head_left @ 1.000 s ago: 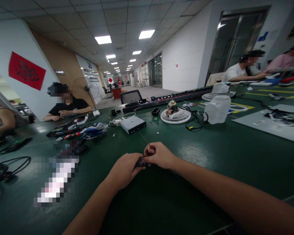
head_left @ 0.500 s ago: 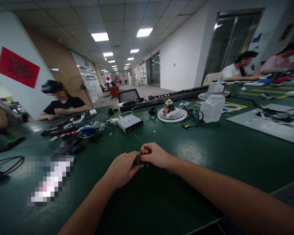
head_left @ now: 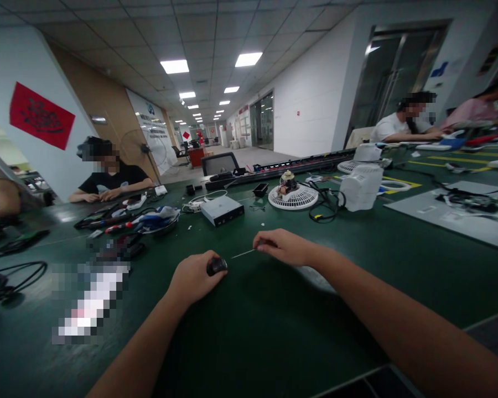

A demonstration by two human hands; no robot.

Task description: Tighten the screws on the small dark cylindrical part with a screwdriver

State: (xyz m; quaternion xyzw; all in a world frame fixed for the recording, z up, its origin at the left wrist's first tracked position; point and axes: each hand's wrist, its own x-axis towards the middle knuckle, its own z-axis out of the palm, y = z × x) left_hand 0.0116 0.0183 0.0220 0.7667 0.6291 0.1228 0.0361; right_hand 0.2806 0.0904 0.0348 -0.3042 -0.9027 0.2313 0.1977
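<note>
My left hand [head_left: 191, 278] is closed round a small rounded black object [head_left: 217, 267], shaped like a computer mouse; part of it is hidden by the fingers. To the right and a little higher, my right hand [head_left: 283, 246] pinches a screwdriver [head_left: 243, 254]. Its thin metal shaft points left toward the black object without touching it. The fingers cover most of its handle. Both hands are above the green tabletop [head_left: 249, 331].
Ahead lies a silver optical drive [head_left: 222, 210], with a small black tray [head_left: 260, 189] and a white fan part with a motor [head_left: 292, 196] to its right. Tools and cables [head_left: 128, 218] crowd the left. A grey panel [head_left: 473, 215] lies right. Other people sit across the table.
My hands have moved apart: the right one went up and right with the screwdriver, the left one slightly left with the black object. The screwdriver tip has swung to point left and down.
</note>
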